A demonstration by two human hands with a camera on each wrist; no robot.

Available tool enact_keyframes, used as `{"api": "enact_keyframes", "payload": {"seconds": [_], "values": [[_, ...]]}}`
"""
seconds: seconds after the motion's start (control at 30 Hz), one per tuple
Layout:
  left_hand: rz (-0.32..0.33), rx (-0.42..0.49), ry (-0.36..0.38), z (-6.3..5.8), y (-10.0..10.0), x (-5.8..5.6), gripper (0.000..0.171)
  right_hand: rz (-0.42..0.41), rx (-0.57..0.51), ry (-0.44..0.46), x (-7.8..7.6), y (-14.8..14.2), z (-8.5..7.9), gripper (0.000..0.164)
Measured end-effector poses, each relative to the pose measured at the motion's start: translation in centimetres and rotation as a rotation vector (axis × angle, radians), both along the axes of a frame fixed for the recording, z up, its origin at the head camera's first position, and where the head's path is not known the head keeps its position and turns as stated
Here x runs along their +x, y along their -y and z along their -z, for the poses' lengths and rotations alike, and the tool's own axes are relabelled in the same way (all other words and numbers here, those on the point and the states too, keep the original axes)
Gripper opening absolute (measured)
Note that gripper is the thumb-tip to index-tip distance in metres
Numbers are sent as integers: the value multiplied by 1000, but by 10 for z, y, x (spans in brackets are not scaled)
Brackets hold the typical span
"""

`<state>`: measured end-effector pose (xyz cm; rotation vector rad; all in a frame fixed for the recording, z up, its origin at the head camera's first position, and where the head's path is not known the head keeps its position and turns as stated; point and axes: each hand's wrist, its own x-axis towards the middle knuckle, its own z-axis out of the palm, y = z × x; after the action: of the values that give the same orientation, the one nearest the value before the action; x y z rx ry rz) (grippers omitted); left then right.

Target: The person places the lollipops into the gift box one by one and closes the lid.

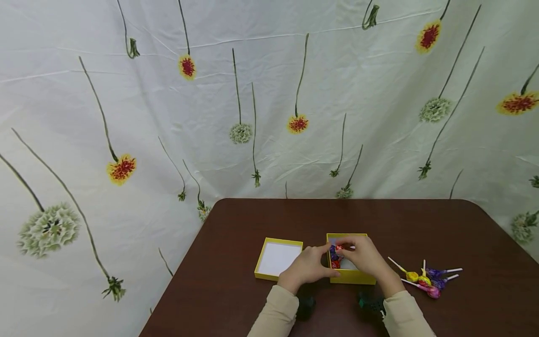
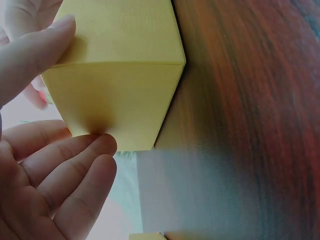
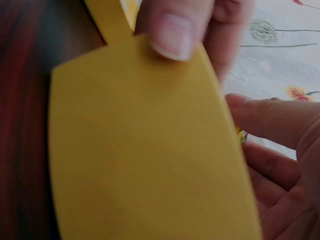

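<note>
A yellow box stands uncovered on the table, with purple and red wrapped lollipops along its left inner side. My left hand grips the box at its near left corner, the thumb on the front wall and fingers along the left wall. In the left wrist view the thumb presses the yellow wall. Over the opening, my right hand pinches a red-wrapped lollipop at the left side of the box. The right wrist view has the box wall in front of the right fingers.
Left of the box lies its yellow lid, white inside facing up. Several lollipops with yellow, purple and pink wrappers lie in a loose pile to the right. Behind the brown table hangs a flower-printed cloth.
</note>
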<state>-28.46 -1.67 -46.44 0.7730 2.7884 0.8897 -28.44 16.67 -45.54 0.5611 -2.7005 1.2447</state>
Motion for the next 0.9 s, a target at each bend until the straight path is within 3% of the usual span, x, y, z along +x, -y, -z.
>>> {"api": "enact_keyframes", "payload": {"seconds": [0.17, 0.37, 0.67, 0.9], "values": [[14, 4, 3, 1, 0, 0, 81, -34, -13, 23, -2, 6, 6, 18], [20, 22, 12, 1, 0, -1, 79, 26, 42, -25, -3, 13, 9, 6], [28, 12, 4, 0, 2, -1, 79, -13, 61, 16, -3, 15, 11, 9], [28, 5, 3, 0, 2, 0, 79, 26, 105, 52, -4, 18, 13, 11]]}}
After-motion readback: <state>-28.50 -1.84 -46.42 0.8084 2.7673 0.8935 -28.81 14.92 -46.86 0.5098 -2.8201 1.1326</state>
